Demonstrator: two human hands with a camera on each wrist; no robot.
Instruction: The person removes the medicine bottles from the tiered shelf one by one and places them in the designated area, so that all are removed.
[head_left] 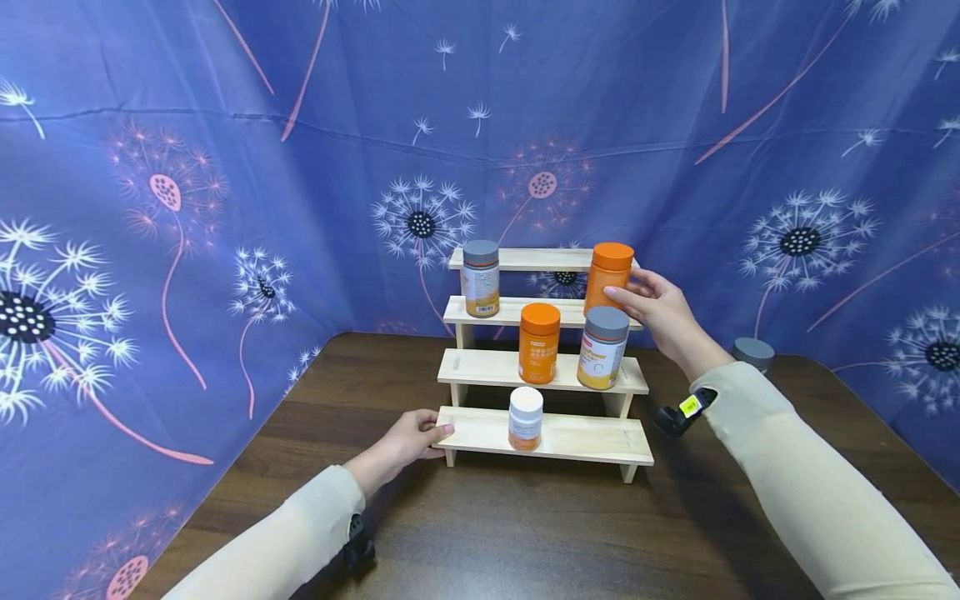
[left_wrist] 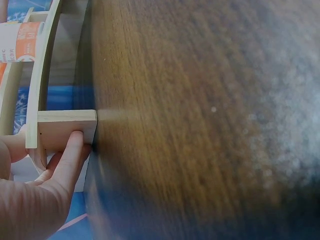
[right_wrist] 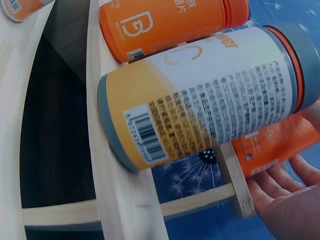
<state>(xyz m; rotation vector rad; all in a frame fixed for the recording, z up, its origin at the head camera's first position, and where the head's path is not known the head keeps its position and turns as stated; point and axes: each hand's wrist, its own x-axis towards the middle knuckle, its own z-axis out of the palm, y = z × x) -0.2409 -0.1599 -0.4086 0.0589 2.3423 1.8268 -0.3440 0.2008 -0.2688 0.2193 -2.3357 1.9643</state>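
Observation:
A stepped wooden display rack [head_left: 480,367] stands on the table. Its lowest step is gripped at the left end by my left hand [head_left: 411,437], thumb on top; in the left wrist view a finger lies against the end leg [left_wrist: 65,130]. At the upper right, my right hand [head_left: 660,310] holds an orange bottle [head_left: 609,271] at the second-highest step, with the thumb across its front. A grey-capped white and yellow bottle [right_wrist: 200,95] stands one step lower, partly hiding the held orange bottle [right_wrist: 280,140] in the right wrist view.
Another orange bottle [head_left: 538,343] stands mid-rack. A grey-capped bottle [head_left: 481,279] sits at the upper left, and a small white-capped bottle [head_left: 526,418] on the lowest step. Behind my right forearm, another grey cap [head_left: 753,353] shows. A blue dandelion-print cloth [head_left: 337,208] hangs behind the table [head_left: 465,533].

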